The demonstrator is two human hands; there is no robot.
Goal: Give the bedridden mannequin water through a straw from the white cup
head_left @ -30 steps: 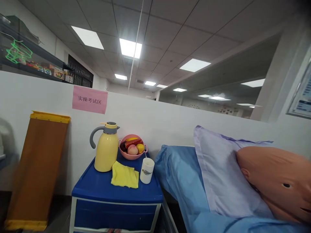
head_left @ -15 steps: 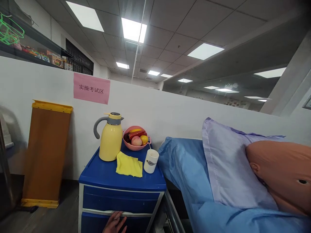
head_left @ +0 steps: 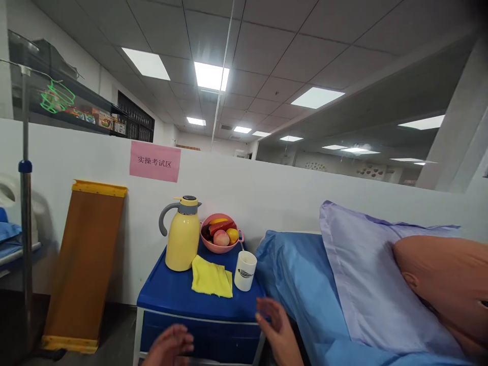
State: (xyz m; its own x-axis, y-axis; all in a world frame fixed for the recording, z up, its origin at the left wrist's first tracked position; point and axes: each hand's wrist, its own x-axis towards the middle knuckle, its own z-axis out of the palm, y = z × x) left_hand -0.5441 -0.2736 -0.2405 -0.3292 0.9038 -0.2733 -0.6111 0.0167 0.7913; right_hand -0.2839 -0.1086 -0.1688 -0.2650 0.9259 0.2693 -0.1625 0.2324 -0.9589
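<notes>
Loosely curved, apparently empty, the left hand (head_left: pixel 170 345) hung at the front edge of the cabinet (head_left: pixel 168 299). A jug (head_left: pixel 180 245) stood near its left edge, a cup (head_left: pixel 245 274) near its right; the spread, empty right hand (head_left: pixel 281 333) could have toppled the cup by brushing it.

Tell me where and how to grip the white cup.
Grip the white cup around the middle of its wall, probably best with the right hand from the front right: it stands upright with straight sides, no handle shows, and the yellow cloth lies close on its left.
</notes>
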